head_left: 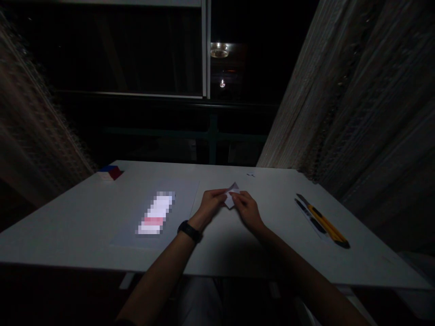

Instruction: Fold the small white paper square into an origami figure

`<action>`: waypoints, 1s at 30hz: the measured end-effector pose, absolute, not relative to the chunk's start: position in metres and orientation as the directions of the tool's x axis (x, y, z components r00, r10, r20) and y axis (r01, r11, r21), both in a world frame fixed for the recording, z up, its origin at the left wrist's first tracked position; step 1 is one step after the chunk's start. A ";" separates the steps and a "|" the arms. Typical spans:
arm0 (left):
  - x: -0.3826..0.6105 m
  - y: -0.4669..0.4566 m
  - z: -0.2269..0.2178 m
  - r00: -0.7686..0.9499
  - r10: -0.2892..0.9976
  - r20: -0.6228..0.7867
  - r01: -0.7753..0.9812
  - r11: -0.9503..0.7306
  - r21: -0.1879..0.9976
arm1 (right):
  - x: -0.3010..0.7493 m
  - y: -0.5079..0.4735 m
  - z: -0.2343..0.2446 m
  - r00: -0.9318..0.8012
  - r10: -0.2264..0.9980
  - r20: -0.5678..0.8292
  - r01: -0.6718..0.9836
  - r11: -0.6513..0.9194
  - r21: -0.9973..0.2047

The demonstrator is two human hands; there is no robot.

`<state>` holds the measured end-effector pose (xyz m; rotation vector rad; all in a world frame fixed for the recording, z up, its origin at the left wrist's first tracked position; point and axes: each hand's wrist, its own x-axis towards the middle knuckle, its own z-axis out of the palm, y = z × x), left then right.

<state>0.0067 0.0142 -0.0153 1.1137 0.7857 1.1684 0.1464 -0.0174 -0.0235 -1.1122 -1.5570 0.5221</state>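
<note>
Between my two hands is a small piece of folded white paper (232,190), its pointed tip facing away from me over the middle of the table. My left hand (211,202) pinches its left side; a dark band circles that wrist. On the right side, my right hand (247,207) grips the paper with thumb and fingers close together. The fingertips hide part of the folds. To the left, a lit phone (156,213) with a blurred-out screen lies on a pale sheet of paper (185,199).
A yellow utility knife (328,224) and a dark pen (309,216) lie at the right of the white table (272,253). A blue, red and white block (110,172) sits at the far left corner. Small dark bits (250,174) lie near the back edge. Curtains (306,90) flank a dark window.
</note>
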 end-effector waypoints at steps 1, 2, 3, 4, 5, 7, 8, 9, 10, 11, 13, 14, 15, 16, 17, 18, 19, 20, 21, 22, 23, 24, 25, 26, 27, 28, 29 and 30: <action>0.007 0.015 -0.015 0.225 0.973 0.057 -0.304 0.014 0.953 | 0.146 -0.018 -0.023 0.036 0.857 0.514 0.375 0.465 -0.802; 0.007 0.015 -0.015 0.200 0.978 0.050 -0.305 0.014 0.952 | 0.145 -0.018 -0.023 0.037 0.855 0.517 0.376 0.467 -0.800; 0.007 0.015 -0.015 0.176 0.983 0.048 -0.307 0.009 0.952 | 0.145 -0.018 -0.023 0.047 0.854 0.518 0.374 0.466 -0.802; 0.006 0.015 -0.014 0.157 0.986 0.052 -0.311 -0.001 0.950 | 0.144 -0.018 -0.024 0.067 0.857 0.512 0.364 0.457 -0.812; 0.006 0.015 -0.014 0.149 0.987 0.062 -0.319 -0.011 0.948 | 0.143 -0.018 -0.024 0.095 0.862 0.498 0.341 0.442 -0.830; 0.005 0.015 -0.014 0.162 0.983 0.087 -0.344 -0.027 0.939 | 0.143 -0.016 -0.025 0.166 0.875 0.454 0.247 0.409 -0.879; 0.005 0.015 -0.015 0.179 0.979 0.099 -0.357 -0.029 0.934 | 0.143 -0.015 -0.026 0.190 0.883 0.429 0.179 0.398 -0.900; 0.005 0.015 -0.015 0.197 0.974 0.109 -0.367 -0.030 0.930 | 0.143 -0.014 -0.026 0.200 0.892 0.405 0.106 0.391 -0.914; 0.004 0.015 -0.016 0.210 0.971 0.115 -0.372 -0.029 0.928 | 0.144 -0.013 -0.026 0.183 0.909 0.375 0.033 0.375 -0.926; 0.005 0.015 -0.017 0.219 0.969 0.118 -0.374 -0.028 0.927 | 0.145 -0.012 -0.026 0.155 0.926 0.344 -0.034 0.353 -0.935; 0.005 0.016 -0.017 0.239 0.964 0.119 -0.376 -0.021 0.926 | 0.147 -0.011 -0.025 0.077 0.958 0.275 -0.136 0.283 -0.949; 0.005 0.016 -0.017 0.254 0.961 0.112 -0.376 -0.009 0.927 | 0.148 -0.011 -0.025 0.044 0.969 0.244 -0.171 0.248 -0.954; 0.006 0.015 -0.017 0.274 0.956 0.101 -0.375 0.009 0.927 | 0.149 -0.011 -0.024 0.023 0.976 0.218 -0.197 0.219 -0.956; 0.006 0.015 -0.016 0.298 0.950 0.089 -0.374 0.030 0.927 | 0.150 -0.011 -0.023 0.010 0.980 0.198 -0.216 0.195 -0.957; 0.006 0.014 -0.015 0.323 0.943 0.078 -0.371 0.051 0.927 | 0.151 -0.012 -0.022 0.003 0.983 0.183 -0.229 0.179 -0.957; 0.005 0.014 -0.014 0.345 0.936 0.069 -0.367 0.067 0.928 | 0.152 -0.012 -0.021 -0.002 0.985 0.174 -0.234 0.168 -0.958; 0.005 0.013 -0.012 0.362 0.930 0.063 -0.361 0.078 0.929 | 0.153 -0.012 -0.021 -0.006 0.985 0.170 -0.231 0.164 -0.959; 0.005 0.012 -0.011 0.374 0.925 0.060 -0.356 0.083 0.931 | 0.153 -0.012 -0.020 -0.012 0.985 0.171 -0.222 0.164 -0.961; 0.004 0.011 -0.010 0.380 0.923 0.059 -0.351 0.085 0.933 | 0.154 -0.012 -0.019 -0.020 0.984 0.177 -0.208 0.169 -0.963; 0.004 0.010 -0.009 0.381 0.923 0.056 -0.347 0.087 0.934 | 0.155 -0.012 -0.019 -0.028 0.982 0.186 -0.191 0.178 -0.965; 0.003 0.010 -0.008 0.378 0.924 0.050 -0.343 0.090 0.935 | 0.156 -0.011 -0.018 -0.035 0.979 0.199 -0.173 0.190 -0.966; 0.003 0.009 -0.007 0.373 0.927 0.042 -0.338 0.094 0.936 | 0.157 -0.011 -0.018 -0.041 0.977 0.211 -0.157 0.202 -0.967; 0.003 0.009 -0.007 0.368 0.929 0.032 -0.331 0.098 0.938 | 0.158 -0.010 -0.018 -0.044 0.974 0.224 -0.144 0.215 -0.966; 0.003 0.009 -0.007 0.362 0.932 0.024 -0.323 0.101 0.941 | 0.159 -0.010 -0.018 -0.045 0.971 0.235 -0.135 0.227 -0.964; 0.002 0.009 -0.007 0.356 0.934 0.017 -0.312 0.101 0.945 | 0.160 -0.009 -0.018 -0.044 0.969 0.243 -0.131 0.235 -0.963; 0.002 0.009 -0.007 0.352 0.936 0.015 -0.301 0.098 0.949 | 0.161 -0.009 -0.019 -0.044 0.968 0.246 -0.130 0.239 -0.962; 0.002 0.010 -0.007 0.348 0.937 0.017 -0.290 0.090 0.953 | 0.162 -0.009 -0.019 -0.040 0.968 0.246 -0.133 0.239 -0.962; 0.002 0.010 -0.007 0.344 0.939 0.022 -0.282 0.081 0.956 | 0.162 -0.008 -0.019 -0.034 0.971 0.239 -0.137 0.232 -0.963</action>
